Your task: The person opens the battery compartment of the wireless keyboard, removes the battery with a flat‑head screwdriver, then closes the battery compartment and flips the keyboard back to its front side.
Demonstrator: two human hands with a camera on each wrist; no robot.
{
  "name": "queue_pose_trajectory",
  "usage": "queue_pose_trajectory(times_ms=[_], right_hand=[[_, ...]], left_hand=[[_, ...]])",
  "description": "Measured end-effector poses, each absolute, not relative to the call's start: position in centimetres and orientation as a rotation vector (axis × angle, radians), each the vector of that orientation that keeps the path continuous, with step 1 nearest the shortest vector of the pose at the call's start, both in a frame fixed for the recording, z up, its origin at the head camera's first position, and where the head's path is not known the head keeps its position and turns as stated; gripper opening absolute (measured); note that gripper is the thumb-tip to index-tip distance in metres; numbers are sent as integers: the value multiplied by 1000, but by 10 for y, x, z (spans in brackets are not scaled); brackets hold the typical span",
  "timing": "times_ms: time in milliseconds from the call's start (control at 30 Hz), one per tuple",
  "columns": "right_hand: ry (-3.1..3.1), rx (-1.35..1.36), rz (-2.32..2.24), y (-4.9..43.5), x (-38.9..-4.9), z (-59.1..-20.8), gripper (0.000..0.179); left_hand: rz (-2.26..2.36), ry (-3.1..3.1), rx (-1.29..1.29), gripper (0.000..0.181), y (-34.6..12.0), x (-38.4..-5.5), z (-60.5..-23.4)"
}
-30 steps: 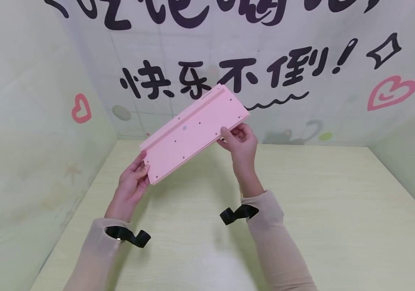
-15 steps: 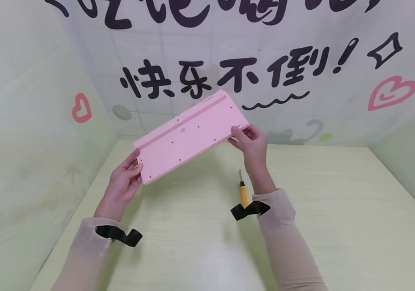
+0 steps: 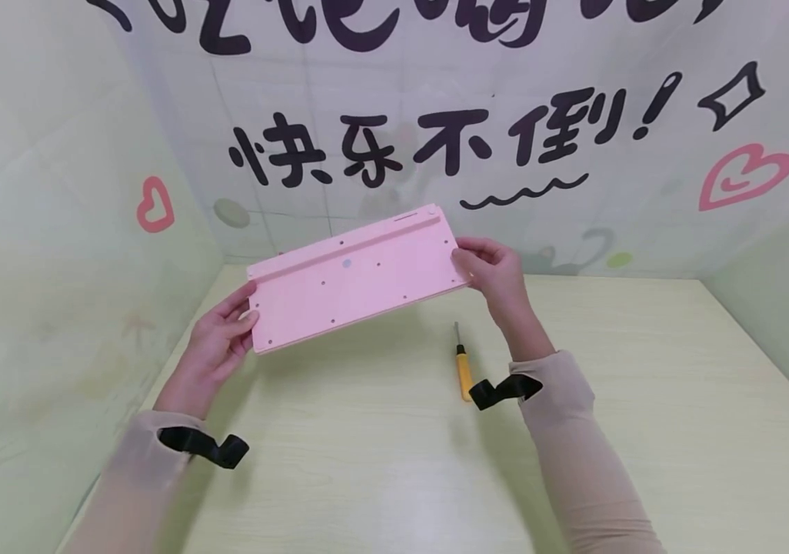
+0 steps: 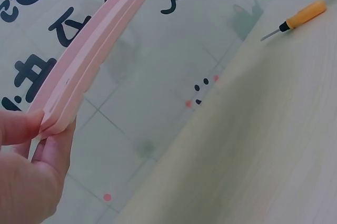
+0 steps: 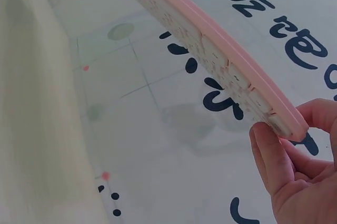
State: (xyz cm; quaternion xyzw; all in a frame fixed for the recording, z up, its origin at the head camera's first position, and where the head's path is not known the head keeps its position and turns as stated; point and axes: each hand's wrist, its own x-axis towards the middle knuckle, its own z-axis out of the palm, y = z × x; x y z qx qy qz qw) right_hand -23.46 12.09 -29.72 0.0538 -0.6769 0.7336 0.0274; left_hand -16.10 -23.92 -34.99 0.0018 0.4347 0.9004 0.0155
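A pink keyboard (image 3: 360, 281) is held up above the table, its underside with small screw holes facing the head camera. White keys (image 5: 239, 77) show on its other face in the right wrist view. My left hand (image 3: 218, 338) grips the keyboard's left end, thumb on the underside and fingers behind. At the opposite end my right hand (image 3: 498, 277) pinches the keyboard near its lower corner. The board tilts, right end higher. Below it on the table lies a screwdriver (image 3: 463, 373) with a yellow handle and metal shaft, close to my right wrist.
The pale wood-grain table (image 3: 367, 462) stretches under both forearms. Behind it hangs a printed backdrop (image 3: 644, 223) with dark lettering and hearts, and a light cloth wall (image 3: 55, 308) bounds the left side. Black straps (image 3: 204, 446) circle the wrists.
The keyboard has turned closer to level, its right end coming down and the whole moving slightly left and down. My hands have spread apart, the right one moving right and uncovering the screwdriver.
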Motion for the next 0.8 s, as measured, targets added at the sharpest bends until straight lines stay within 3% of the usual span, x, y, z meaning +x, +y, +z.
queue_pose_trajectory(times_ms=[800], right_hand=[[-2741,135,1983,125,-239,-343,36]], left_hand=[[2449,1681,-111,39,-264,-173,-352]])
